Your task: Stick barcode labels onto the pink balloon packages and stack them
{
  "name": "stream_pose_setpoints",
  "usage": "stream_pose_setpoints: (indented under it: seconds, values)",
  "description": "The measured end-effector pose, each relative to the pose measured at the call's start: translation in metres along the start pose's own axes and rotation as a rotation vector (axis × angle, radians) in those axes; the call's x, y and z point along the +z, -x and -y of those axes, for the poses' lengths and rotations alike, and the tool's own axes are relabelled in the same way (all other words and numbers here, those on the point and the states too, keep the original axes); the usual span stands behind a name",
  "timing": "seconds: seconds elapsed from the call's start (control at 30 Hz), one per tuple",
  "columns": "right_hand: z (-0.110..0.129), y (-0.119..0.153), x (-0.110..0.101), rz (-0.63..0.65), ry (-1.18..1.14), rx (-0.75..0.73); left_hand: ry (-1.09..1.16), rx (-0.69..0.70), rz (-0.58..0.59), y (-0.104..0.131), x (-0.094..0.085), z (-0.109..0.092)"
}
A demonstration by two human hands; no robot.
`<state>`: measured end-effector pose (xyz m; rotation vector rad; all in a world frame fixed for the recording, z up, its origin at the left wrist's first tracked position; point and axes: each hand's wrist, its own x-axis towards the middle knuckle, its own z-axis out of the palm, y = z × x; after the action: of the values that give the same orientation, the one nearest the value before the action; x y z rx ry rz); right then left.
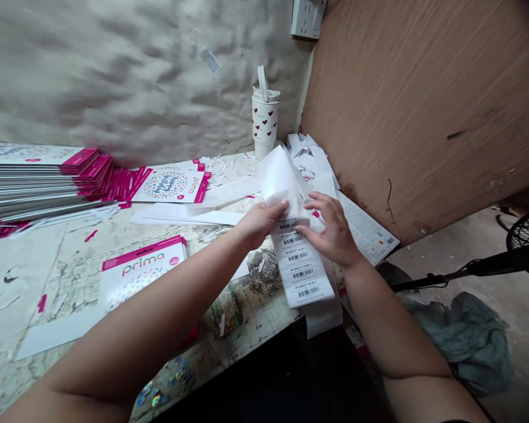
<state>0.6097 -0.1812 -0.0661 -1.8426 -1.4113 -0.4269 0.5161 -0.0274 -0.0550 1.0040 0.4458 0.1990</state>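
A strip of white barcode labels (300, 267) hangs down over the table's front edge, its backing paper looped upward at the top. My left hand (264, 222) pinches this strip near its upper printed rows, thumb on top. At the strip's right side is my right hand (330, 229), fingers spread and curved, with the thumb tip at the edge of the labels. Nothing is visibly held between those fingers. Left of my hands, a small pile of white and pink "prima" cards (143, 264) lies partly hidden under my left forearm.
Many cards are stacked at the left (30, 176), with fanned cards (170, 183) beside them. A tumbler with hearts (265, 120) stands by the wall. Paper scraps (311, 153) fill the corner near the wooden panel (405, 106). A black fan (526, 244) is at far right.
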Motion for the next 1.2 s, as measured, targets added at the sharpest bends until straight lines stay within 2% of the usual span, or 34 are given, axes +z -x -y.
stream_pose_setpoints:
  seconds: [0.07,0.13,0.3,0.43,0.57,0.63,0.73,0.83,0.87,0.9,1.0,1.03,1.13,1.2]
  values:
    - [-0.002,0.003,0.002,0.067,-0.022,0.044,-0.059,0.009,0.052,0.001,0.000,0.004]
    - [-0.004,0.005,0.005,0.081,-0.017,0.057,-0.099,0.026,0.070,0.001,0.000,0.006]
    - [-0.005,0.013,0.013,-0.065,0.008,0.061,-0.057,-0.002,0.027,0.002,0.000,0.003]
    - [-0.002,0.023,0.018,-0.176,0.183,-0.051,0.022,-0.051,-0.051,0.004,0.002,0.000]
    - [0.005,0.028,0.023,-0.227,0.217,-0.038,0.057,-0.071,-0.100,0.004,0.005,0.003]
    - [0.012,0.029,0.022,-0.204,0.138,-0.039,0.068,-0.062,-0.139,0.000,0.004,0.004]
    - [0.020,0.034,0.011,-0.163,-0.118,-0.022,0.138,-0.070,-0.239,-0.007,-0.005,0.000]
    - [0.010,0.042,-0.006,-0.225,-0.382,0.145,0.220,-0.068,-0.267,-0.004,-0.027,-0.012]
    - [0.002,0.044,-0.010,-0.198,-0.410,0.229,0.227,-0.054,-0.240,0.001,-0.036,-0.016]
    - [-0.007,0.045,-0.014,-0.116,-0.401,0.314,0.221,-0.041,-0.205,0.007,-0.045,-0.020]
    - [-0.030,0.039,-0.013,0.318,-0.297,0.522,0.157,-0.030,-0.120,0.032,-0.068,-0.028]
    - [-0.035,0.033,-0.010,0.424,-0.269,0.566,0.134,-0.031,-0.111,0.041,-0.074,-0.028]
    - [-0.035,0.010,0.001,0.572,-0.157,0.674,0.089,-0.021,-0.142,0.061,-0.082,-0.021]
    - [-0.029,-0.003,0.007,0.639,-0.060,0.725,0.088,-0.031,-0.224,0.071,-0.082,-0.012]
